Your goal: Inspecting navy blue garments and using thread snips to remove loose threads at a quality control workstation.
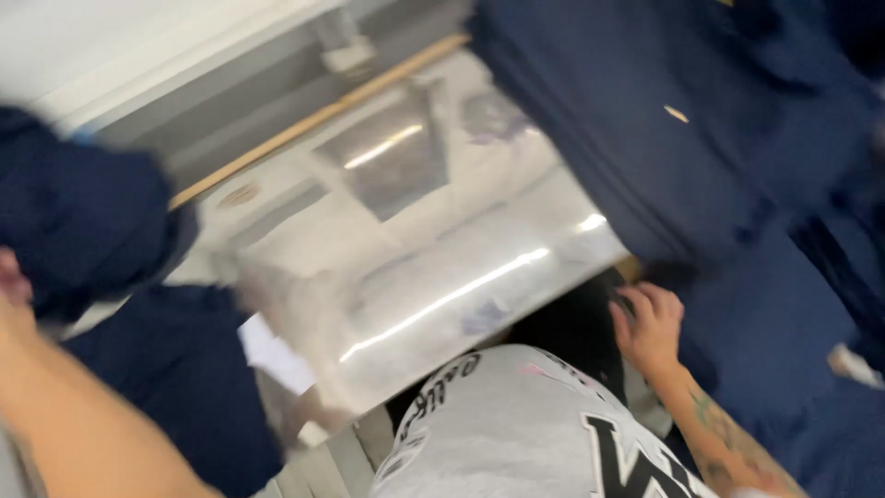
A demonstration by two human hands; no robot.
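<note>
Navy fabric [701,138] fills the right side of the view, draped over the edge of a shiny steel-topped table [433,258]. Right hand [648,325] — fingers curled, pressed against the dark cloth just below the table's edge; grip on it cannot be confirmed, the frame is blurred. Left hand [11,281] barely shows at the left border, its forearm crossing the lower corner; another bunch of navy cloth [78,207] sits right against it — whether it is held I cannot tell. White paper [277,355] pokes out near the table's lower left. A pale wooden strip [323,115] runs along the table's far side.
</note>
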